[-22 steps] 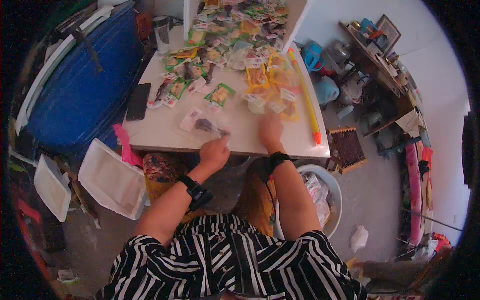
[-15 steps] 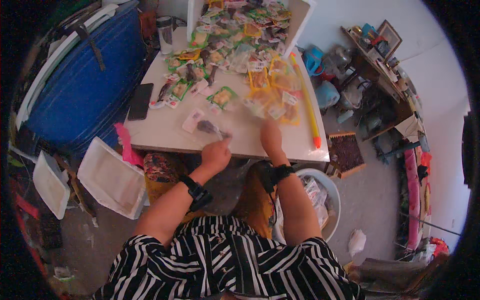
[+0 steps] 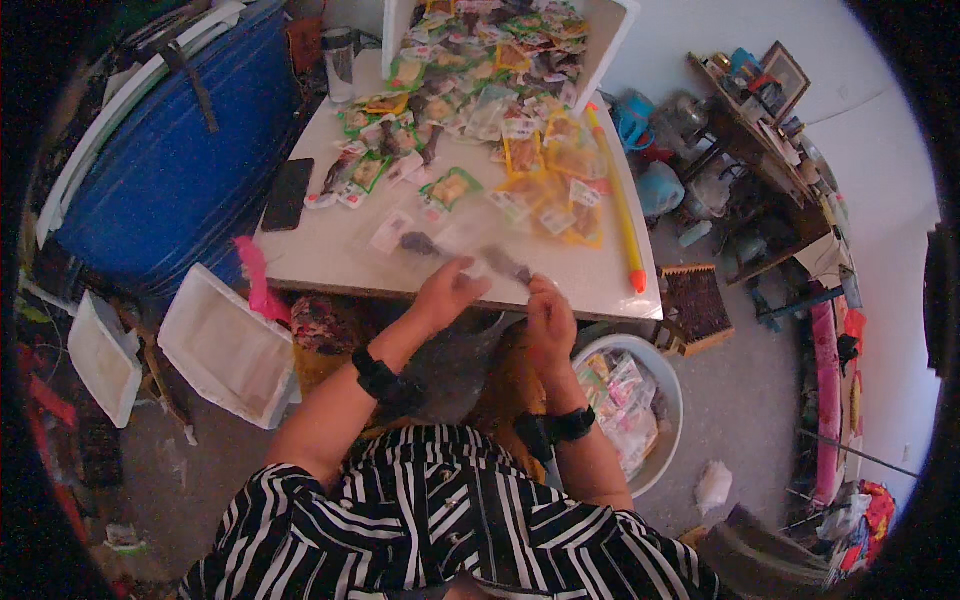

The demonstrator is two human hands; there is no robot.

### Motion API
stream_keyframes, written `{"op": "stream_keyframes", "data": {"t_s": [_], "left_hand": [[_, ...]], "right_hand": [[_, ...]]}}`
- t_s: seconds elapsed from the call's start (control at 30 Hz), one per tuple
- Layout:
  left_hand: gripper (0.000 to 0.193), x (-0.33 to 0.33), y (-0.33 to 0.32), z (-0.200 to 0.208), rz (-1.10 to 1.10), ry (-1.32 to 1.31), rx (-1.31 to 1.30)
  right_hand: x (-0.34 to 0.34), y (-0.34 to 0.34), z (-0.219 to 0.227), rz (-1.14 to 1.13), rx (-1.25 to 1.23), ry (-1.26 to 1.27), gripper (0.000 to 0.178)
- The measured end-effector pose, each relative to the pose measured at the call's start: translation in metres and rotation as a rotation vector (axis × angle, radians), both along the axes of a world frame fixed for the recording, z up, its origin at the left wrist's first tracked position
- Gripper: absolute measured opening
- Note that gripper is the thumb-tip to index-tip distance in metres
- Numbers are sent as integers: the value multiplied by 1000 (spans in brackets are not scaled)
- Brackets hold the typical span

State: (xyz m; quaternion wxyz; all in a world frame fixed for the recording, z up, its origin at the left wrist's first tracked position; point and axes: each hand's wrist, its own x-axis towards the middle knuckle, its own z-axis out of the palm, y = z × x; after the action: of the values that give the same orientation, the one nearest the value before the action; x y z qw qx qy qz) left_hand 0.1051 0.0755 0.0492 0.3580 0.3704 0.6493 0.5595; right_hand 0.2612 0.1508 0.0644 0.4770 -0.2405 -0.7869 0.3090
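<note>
My right hand [image 3: 550, 318] is closed at the table's front edge, pinching the end of a small clear packet [image 3: 508, 264] with a dark piece of food inside; the packet is blurred. Beside it, my left hand [image 3: 452, 294] has thumb and fingers apart, with nothing visible between them. Just beyond its fingertips is another clear packet [image 3: 418, 243] with a dark piece in it and a pale label. Farther in lie a green-edged packet [image 3: 450, 188] of pale food and several yellow packets [image 3: 570, 215].
A white foam box [image 3: 608, 50] tipped toward me spills many packets onto the white table [image 3: 330, 262]. A phone [image 3: 288, 194] lies left, a yellow stick [image 3: 622, 200] right. Below right stands a white tub [image 3: 672, 420] of packets; an open foam box [image 3: 222, 350] sits lower left.
My right hand has drawn back toward me from the yellow packets and now holds a dark-filled packet. My left hand has shifted slightly right and its fingers have spread.
</note>
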Motion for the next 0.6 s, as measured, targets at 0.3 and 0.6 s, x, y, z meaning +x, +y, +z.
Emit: {"op": "stream_keyframes", "data": {"t_s": [0.3, 0.6], "left_hand": [[21, 31, -3, -8, -61, -848, 298], [32, 52, 1, -6, -142, -705, 324]], "right_hand": [[23, -41, -15, 95, -320, 186, 28], [42, -11, -25, 508, -1456, 521, 9]]}}
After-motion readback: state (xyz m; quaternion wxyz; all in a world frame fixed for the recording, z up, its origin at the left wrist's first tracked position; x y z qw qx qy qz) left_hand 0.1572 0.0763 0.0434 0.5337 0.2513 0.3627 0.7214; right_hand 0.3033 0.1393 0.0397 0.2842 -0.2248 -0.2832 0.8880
